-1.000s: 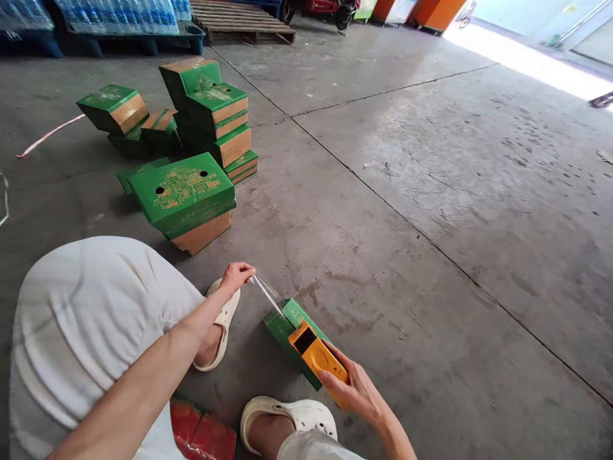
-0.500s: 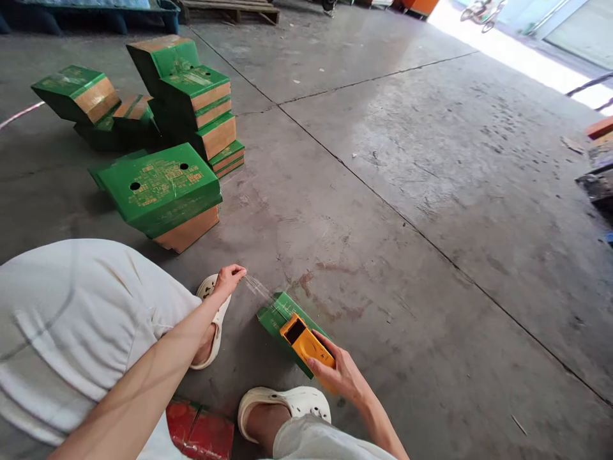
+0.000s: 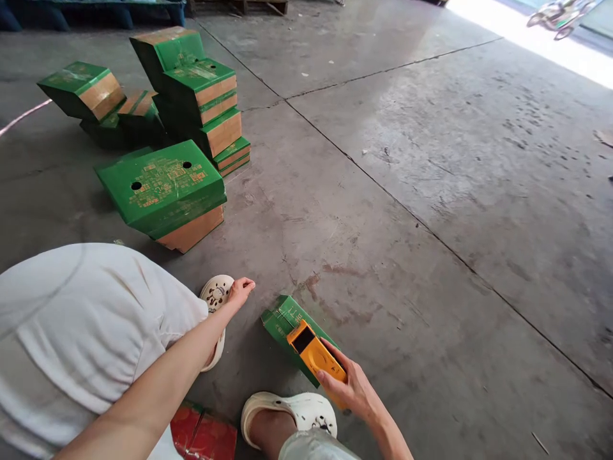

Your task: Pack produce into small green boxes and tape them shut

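My left hand (image 3: 242, 291) is out over the floor beside the white clog (image 3: 218, 292), its fingers pinched together. Whatever lies between the fingertips is too small to make out. In my right hand (image 3: 345, 378) is an orange handheld tool (image 3: 318, 358), box-shaped with a dark window at its far end; my thumb and fingers wrap its sides. It is held over a narrow green carton (image 3: 280, 326) on the concrete floor, hiding part of the carton's top. I cannot tell whether tool and carton touch.
Green-and-brown cartons (image 3: 218, 92) stand stacked at the upper left, with a large green carton (image 3: 172, 182) in front. A red carton (image 3: 204, 431) lies between my feet. Behind are a blue pallet (image 3: 96, 14) and a wooden pallet (image 3: 263, 6). Seams cross the concrete floor (image 3: 407, 287).
The clear strip stretched from my left hand to the green carton no longer shows. My left hand stays pinched near the clog. The view has shifted slightly; the orange tool remains over the carton.
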Demonstrator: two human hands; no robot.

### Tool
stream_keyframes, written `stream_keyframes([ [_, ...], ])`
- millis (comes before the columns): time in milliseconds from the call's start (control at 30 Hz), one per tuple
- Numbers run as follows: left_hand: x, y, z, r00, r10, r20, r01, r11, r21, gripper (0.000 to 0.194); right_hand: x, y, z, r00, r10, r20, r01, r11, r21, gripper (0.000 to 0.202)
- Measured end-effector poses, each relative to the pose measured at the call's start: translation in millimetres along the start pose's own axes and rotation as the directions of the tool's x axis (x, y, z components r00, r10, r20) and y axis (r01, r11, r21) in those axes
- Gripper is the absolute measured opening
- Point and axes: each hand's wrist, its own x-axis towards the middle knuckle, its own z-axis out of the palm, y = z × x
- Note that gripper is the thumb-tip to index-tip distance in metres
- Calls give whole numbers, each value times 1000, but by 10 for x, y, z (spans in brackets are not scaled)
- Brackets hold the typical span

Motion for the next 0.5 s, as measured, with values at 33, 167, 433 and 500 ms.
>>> stream_keyframes([
  [33, -2, -27, 44, 1000, -4, 8, 4, 1000, 14, 8, -4, -5, -5, 1000, -1, 9, 1, 1000, -18, 87],
  [167, 9, -119, 223, 999, 10, 47, -13, 998, 64, 7, -33, -20, -19, 999, -4, 37, 5, 1000, -11, 92],
  [433, -173, -334, 538, 981, 78, 179, -98, 989, 107, 6, -100, -37, -70, 1000, 10, 28, -10, 1000, 23, 96],
  [500, -234, -366, 599, 973, 82, 216, -108, 988, 109, 7, -108, -40, -78, 1000, 3, 25, -4, 1000, 16, 94],
])
